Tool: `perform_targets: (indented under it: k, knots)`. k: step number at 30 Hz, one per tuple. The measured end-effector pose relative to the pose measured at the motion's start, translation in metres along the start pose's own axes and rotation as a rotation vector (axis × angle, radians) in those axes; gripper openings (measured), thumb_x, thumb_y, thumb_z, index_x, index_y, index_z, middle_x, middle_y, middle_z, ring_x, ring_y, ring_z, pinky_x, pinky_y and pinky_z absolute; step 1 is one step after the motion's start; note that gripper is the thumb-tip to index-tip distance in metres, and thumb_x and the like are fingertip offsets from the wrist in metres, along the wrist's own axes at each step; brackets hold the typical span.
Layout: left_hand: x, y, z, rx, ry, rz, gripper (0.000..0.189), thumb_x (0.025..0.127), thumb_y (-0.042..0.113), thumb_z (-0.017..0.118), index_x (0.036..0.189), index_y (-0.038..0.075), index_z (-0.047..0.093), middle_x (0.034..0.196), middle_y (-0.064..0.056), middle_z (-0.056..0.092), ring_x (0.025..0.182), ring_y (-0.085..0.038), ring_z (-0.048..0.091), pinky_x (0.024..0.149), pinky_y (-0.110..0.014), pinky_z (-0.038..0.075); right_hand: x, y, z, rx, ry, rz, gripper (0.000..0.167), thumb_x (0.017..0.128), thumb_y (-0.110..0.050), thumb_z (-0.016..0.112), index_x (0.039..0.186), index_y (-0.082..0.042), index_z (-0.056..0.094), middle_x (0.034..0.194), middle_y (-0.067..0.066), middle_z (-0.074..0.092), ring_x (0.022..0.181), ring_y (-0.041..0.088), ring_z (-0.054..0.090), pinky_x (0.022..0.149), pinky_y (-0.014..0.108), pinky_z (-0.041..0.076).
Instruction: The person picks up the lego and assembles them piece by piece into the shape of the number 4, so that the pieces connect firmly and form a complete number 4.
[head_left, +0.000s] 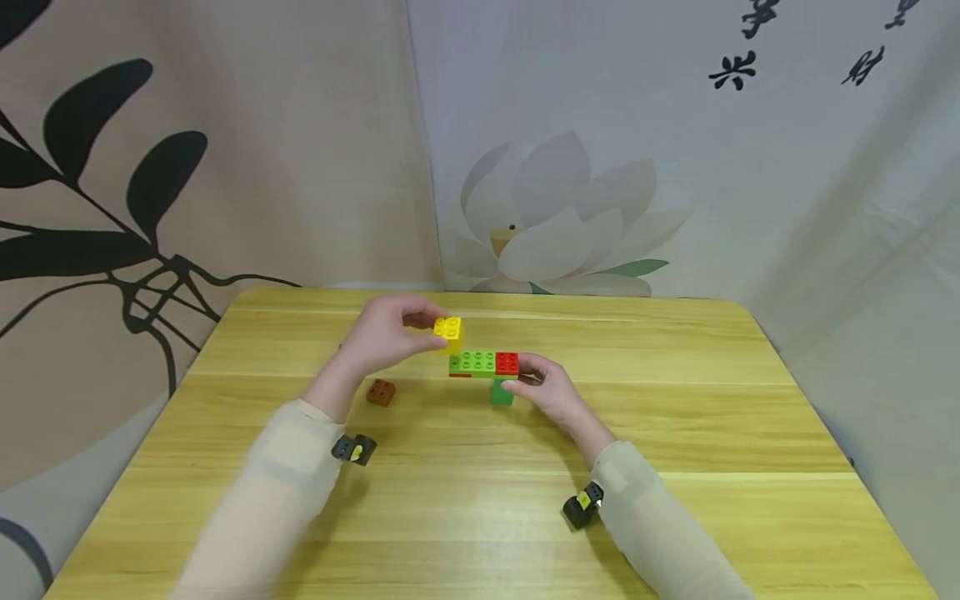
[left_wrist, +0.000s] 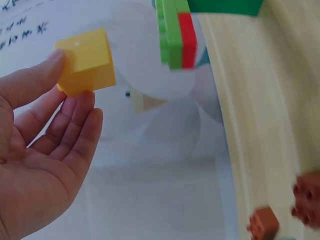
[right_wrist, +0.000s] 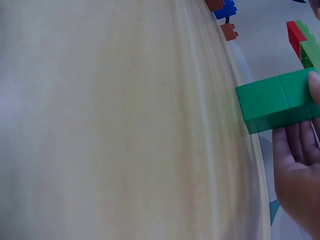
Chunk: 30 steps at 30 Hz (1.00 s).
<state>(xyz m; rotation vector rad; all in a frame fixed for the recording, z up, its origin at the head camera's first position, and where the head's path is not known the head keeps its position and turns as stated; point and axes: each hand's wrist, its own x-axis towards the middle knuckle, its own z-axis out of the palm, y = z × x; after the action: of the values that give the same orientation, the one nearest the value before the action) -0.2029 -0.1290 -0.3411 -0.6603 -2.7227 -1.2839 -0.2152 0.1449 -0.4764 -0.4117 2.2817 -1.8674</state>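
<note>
My left hand [head_left: 378, 335] pinches a yellow toy building block [head_left: 448, 331] between thumb and fingertips. In the left wrist view this yellow block [left_wrist: 85, 61] is apart from the joined bricks. My right hand [head_left: 557, 393] grips those joined bricks at their right end. Along their top run light green bricks [head_left: 474, 362] and a red brick [head_left: 507, 362]. Under the right end stand dark green blocks [head_left: 502, 392], one above the other; the right wrist view shows the dark green blocks [right_wrist: 265, 102] held by thumb and fingers. A thin red piece [head_left: 461, 375] shows under the left end.
A brown brick [head_left: 380, 392] lies on the wooden table [head_left: 465, 517], below my left hand. Another brown brick [left_wrist: 309, 200] shows in the left wrist view, and a blue brick [right_wrist: 226, 10] in the right wrist view. A printed curtain [head_left: 337, 150] hangs behind the table.
</note>
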Motion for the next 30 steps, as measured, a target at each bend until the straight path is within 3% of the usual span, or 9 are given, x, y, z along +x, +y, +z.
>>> perform_targets:
  k: [5,11,14,21,30]
  knots:
    - [0.015,0.018,0.016,0.035,-0.047,0.016,0.033,0.08,0.016,0.084,0.111,0.006,0.075,0.105,-0.005,0.071,0.096,-0.024,0.066,0.088,-0.04,0.053,0.0,0.0,0.0,0.008,-0.003,0.004,0.04,0.089,-0.007,0.074,0.126,0.003,0.062,0.12,0.015,0.064,0.115,0.029,0.057,0.105,0.042,0.044]
    - [0.03,0.027,0.034,0.017,-0.079,0.013,0.032,0.078,0.016,0.086,0.107,0.007,0.076,0.101,-0.004,0.072,0.092,-0.021,0.067,0.086,-0.036,0.054,-0.001,-0.002,-0.001,0.012,-0.02,-0.003,0.043,0.09,-0.007,0.073,0.129,0.004,0.06,0.125,0.018,0.063,0.119,0.031,0.056,0.106,0.043,0.042]
    - [0.036,0.029,0.042,0.002,-0.096,-0.004,0.031,0.078,0.016,0.087,0.105,0.007,0.077,0.1,-0.003,0.072,0.092,-0.019,0.067,0.085,-0.034,0.055,-0.001,-0.003,-0.001,0.012,-0.028,-0.003,0.042,0.091,-0.005,0.072,0.129,0.006,0.059,0.124,0.019,0.062,0.118,0.032,0.056,0.106,0.042,0.042]
    - [0.043,0.028,0.054,-0.006,-0.118,-0.021,0.029,0.076,0.014,0.088,0.101,0.005,0.078,0.096,-0.003,0.072,0.085,-0.017,0.065,0.08,-0.03,0.055,-0.014,-0.034,-0.001,-0.004,-0.046,-0.009,0.04,0.091,-0.004,0.07,0.128,0.009,0.059,0.122,0.02,0.063,0.116,0.032,0.057,0.105,0.043,0.044]
    - [0.044,0.024,0.064,-0.014,-0.115,-0.085,0.029,0.076,0.015,0.088,0.102,0.007,0.078,0.096,-0.002,0.072,0.083,-0.016,0.065,0.078,-0.03,0.055,-0.013,-0.033,-0.001,0.002,-0.048,0.014,0.04,0.091,-0.005,0.071,0.128,0.008,0.059,0.123,0.02,0.062,0.117,0.032,0.057,0.105,0.042,0.043]
